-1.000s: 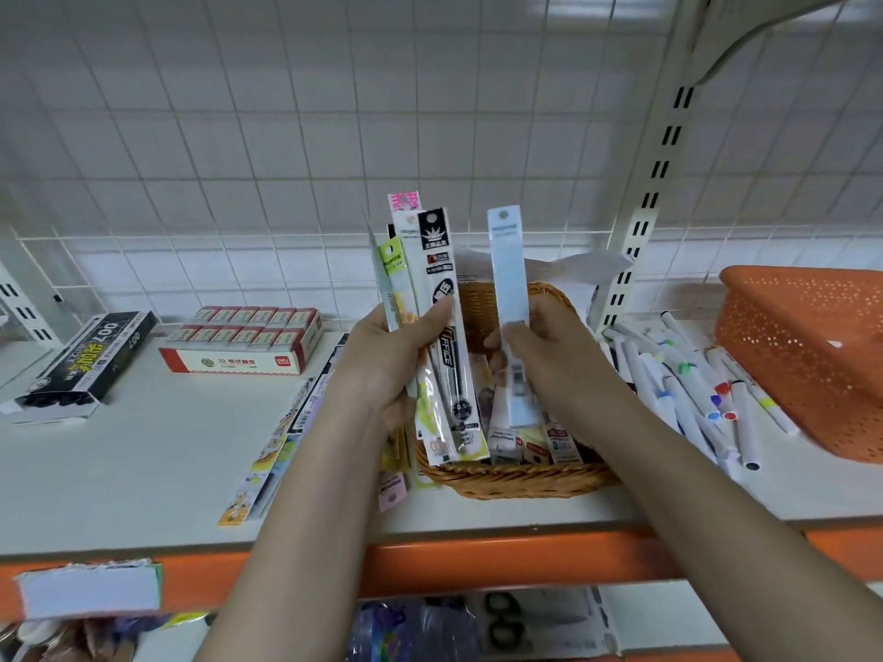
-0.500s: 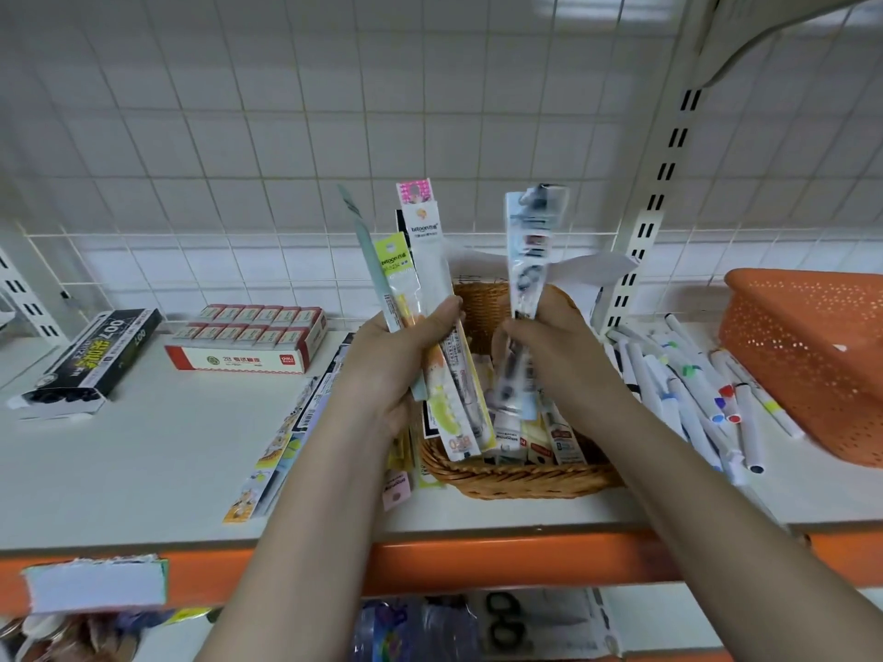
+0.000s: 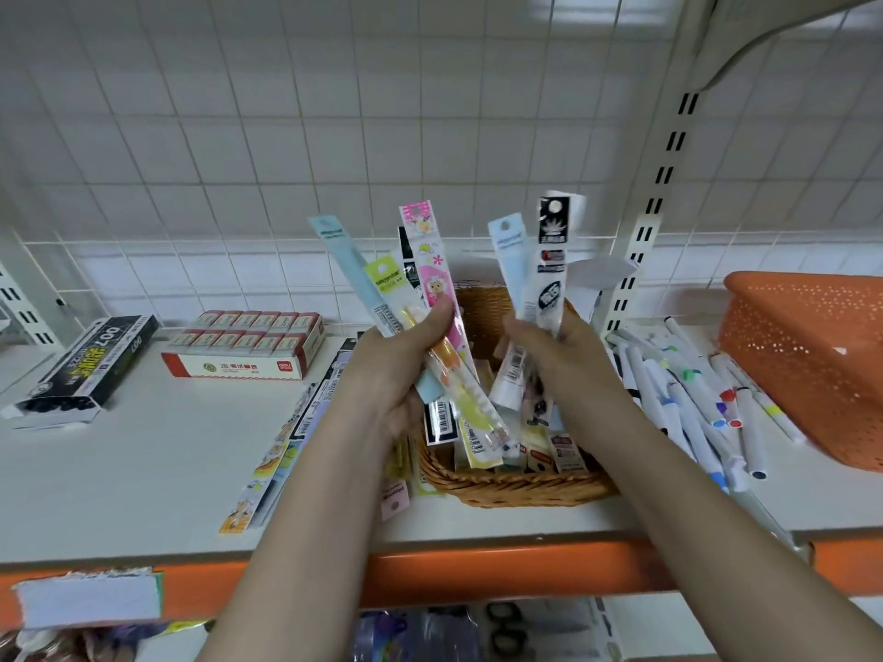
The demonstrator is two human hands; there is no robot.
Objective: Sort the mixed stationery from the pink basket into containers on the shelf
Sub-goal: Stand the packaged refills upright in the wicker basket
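Note:
My left hand (image 3: 406, 355) grips a fan of several long pen packets (image 3: 420, 279): pale blue, yellow-green, black and pink ones. My right hand (image 3: 554, 355) holds two packets (image 3: 530, 274), a pale blue one and a black-and-white one, upright. Both hands hover over a brown wicker basket (image 3: 516, 484) on the white shelf (image 3: 143, 451). More packets stand inside the basket. No pink basket is in view.
An orange perforated basket (image 3: 822, 355) sits at the far right. Loose white markers (image 3: 693, 398) lie between it and the wicker basket. Flat packets (image 3: 282, 441) lie left of my left arm. A red-and-white eraser box (image 3: 248, 346) and a black pen box (image 3: 91, 370) stand further left.
My right hand now holds a second, pale blue packet beside the black-and-white one. The packets in my left hand have fanned out and tilted left.

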